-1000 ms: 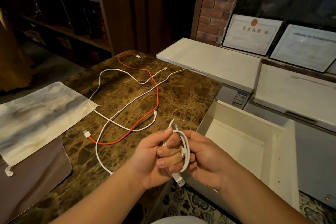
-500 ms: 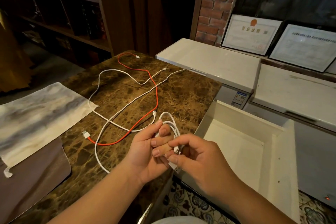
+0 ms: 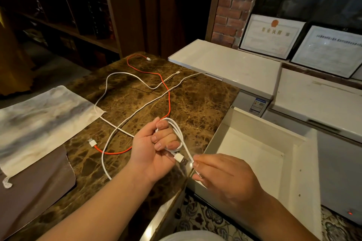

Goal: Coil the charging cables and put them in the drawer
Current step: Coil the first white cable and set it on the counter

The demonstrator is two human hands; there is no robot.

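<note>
Right hand [image 3: 223, 172] drawn back pinching cable end, left hand [image 3: 154, 146] gripping white coil [image 3: 179, 135]

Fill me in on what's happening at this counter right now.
A person is coiling a white charging cable. The left hand grips the loops, and the right hand pinches the loose end near the USB plug. A red cable and two more white cables lie uncoiled on the marble counter. The open drawer beside it has no cable in view.

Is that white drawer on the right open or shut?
Open. The white drawer is pulled out beside the brown marble table, its bare pale floor and inner walls showing; no cable lies in the visible part.
</note>
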